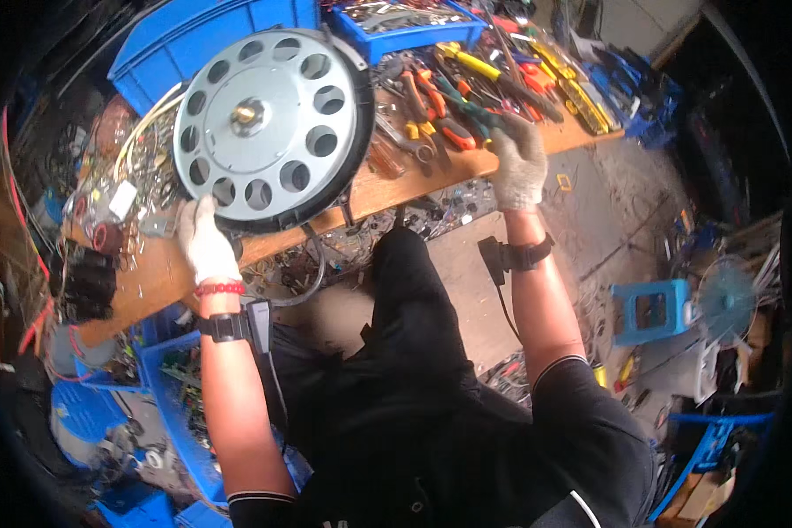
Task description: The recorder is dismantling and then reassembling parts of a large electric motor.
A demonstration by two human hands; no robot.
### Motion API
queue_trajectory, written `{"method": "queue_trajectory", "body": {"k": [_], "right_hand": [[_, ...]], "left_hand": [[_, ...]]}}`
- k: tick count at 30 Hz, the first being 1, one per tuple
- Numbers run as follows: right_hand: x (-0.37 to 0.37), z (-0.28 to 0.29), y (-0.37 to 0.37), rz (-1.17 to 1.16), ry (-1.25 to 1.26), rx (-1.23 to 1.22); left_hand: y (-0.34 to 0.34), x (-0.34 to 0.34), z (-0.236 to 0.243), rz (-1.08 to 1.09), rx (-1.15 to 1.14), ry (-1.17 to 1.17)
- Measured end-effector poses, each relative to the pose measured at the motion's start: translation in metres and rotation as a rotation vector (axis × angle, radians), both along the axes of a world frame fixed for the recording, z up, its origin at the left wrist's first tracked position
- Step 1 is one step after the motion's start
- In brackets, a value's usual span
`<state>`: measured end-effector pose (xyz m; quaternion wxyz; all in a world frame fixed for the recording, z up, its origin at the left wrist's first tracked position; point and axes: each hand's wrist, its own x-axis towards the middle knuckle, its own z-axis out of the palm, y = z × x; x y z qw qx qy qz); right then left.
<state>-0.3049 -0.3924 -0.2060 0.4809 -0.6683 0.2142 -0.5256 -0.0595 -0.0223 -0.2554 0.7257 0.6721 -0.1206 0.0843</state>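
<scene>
Black cloth of the worker's short-sleeved shirt point(466, 466) comes nearest. Beyond it, the left hand point(209, 245), in a white fabric glove, is at the lower-left rim of a grey, round metal disc with a ring of holes point(238, 163); its fingertips point up, but I can't tell whether they pinch the rim. That disc sits on the brown wooden bench point(163, 277), before a blue plastic bin point(180, 57). The right hand point(519, 167), gloved in cream, is beside a dark-green-handled tool point(475, 113), near orange-handled pliers point(456, 134); its fingers bend forward, their grip unclear from here.
</scene>
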Motion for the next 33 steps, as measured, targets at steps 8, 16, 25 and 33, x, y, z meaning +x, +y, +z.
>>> {"method": "queue_trajectory", "body": {"k": [8,16,25,33], "right_hand": [[0.026,0.018,0.044,-0.053,0.261,-0.686],[0.034,-0.022,0.056,-0.222,0.559,-0.785],[0.032,-0.038,0.061,-0.279,0.476,-0.761],[0.026,-0.032,0.068,-0.174,0.322,-0.740]], "left_hand": [[0.004,-0.009,0.011,0.012,-0.035,0.105],[-0.006,-0.022,0.023,0.059,-0.099,0.190],[0.011,-0.007,0.010,0.044,-0.115,0.305],[-0.001,-0.021,0.022,0.062,-0.142,0.315]]}}
